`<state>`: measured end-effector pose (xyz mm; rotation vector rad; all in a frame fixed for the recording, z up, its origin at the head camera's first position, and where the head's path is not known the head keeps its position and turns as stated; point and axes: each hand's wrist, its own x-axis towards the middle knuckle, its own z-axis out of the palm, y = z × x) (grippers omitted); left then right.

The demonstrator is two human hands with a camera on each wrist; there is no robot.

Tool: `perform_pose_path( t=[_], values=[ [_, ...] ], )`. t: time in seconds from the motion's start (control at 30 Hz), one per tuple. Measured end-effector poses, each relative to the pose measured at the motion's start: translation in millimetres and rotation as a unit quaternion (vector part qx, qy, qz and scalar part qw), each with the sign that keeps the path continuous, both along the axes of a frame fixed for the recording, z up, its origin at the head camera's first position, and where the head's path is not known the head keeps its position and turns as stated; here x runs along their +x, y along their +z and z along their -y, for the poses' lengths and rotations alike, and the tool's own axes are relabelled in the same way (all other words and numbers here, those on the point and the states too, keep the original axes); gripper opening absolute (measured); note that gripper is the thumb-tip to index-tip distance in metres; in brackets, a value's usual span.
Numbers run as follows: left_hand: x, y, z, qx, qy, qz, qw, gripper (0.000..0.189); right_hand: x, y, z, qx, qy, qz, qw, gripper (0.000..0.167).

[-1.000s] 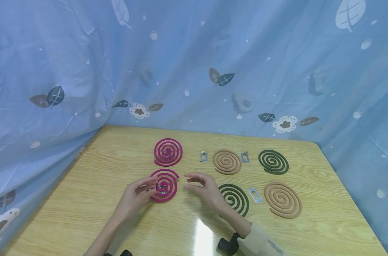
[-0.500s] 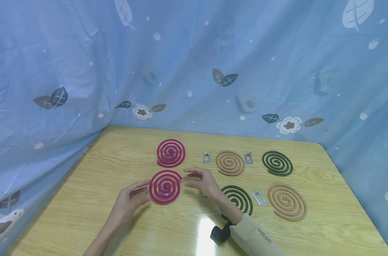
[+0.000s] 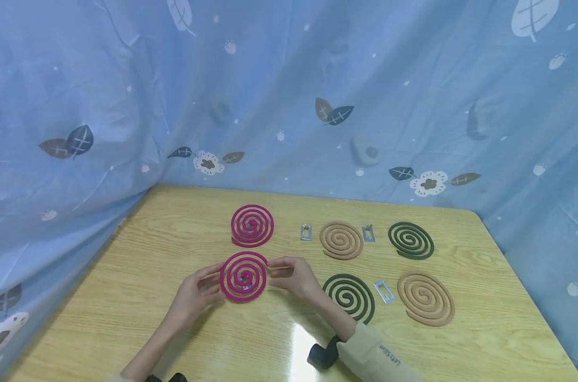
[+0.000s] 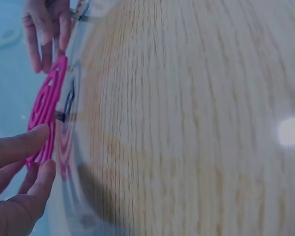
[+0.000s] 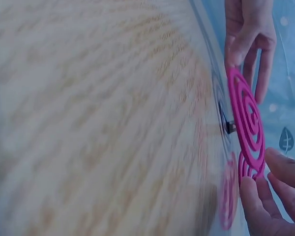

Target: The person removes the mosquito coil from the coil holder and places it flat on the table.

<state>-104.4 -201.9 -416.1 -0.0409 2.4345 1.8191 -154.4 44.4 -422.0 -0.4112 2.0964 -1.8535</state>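
Observation:
A magenta mosquito coil (image 3: 245, 252) sits raised on a small metal stand (image 5: 230, 127) near the middle of the table. At its left rim, my left hand (image 3: 196, 294) touches it lightly with spread, relaxed fingers. My right hand (image 3: 296, 277) is at the opposite rim, fingertips by the coil's outer end and thumb a little lower. Both wrist views show the coil flat between the hands, just above the tabletop. Neither hand visibly bears its weight. Behind it lies a second magenta coil (image 3: 254, 245), seemingly also on a stand.
To the right lie two tan coils (image 3: 340, 258) and two dark green coils (image 3: 410, 258), the nearer green one partly behind my right forearm. Several metal stands, such as the flat one (image 3: 379, 289), lie among them. Blue patterned cloth (image 3: 279, 79) surrounds the wooden table (image 3: 174, 228).
My left fingers have drawn back from over the near magenta coil to its left rim. My right hand has come in to its right rim. The coil has stayed in place.

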Motion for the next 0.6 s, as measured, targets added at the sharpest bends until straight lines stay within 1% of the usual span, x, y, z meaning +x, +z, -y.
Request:
perform_pose_path(
  t=[0.17,0.27,0.4,0.6],
  values=[
    [-1.5,-1.6,-2.2,0.006,-0.005,-0.006,1.0,0.06,2.5,2.5,5.4,-0.011,0.007,0.018,0.9997,0.033],
    [-0.7,-0.8,-3.3,0.014,-0.005,-0.005,0.9999,0.06,3.2,3.5,6.6,-0.011,0.006,0.016,0.9998,0.032],
    [0.3,3.0,-3.5,0.025,-0.006,0.002,0.9997,0.063,3.9,7.8,5.6,-0.004,0.006,0.006,1.0,0.03],
    [1.3,7.2,-1.9,0.019,-0.025,-0.022,0.9993,0.063,4.7,17.7,0.4,-0.001,0.01,0.001,0.9999,0.027]
  ],
)
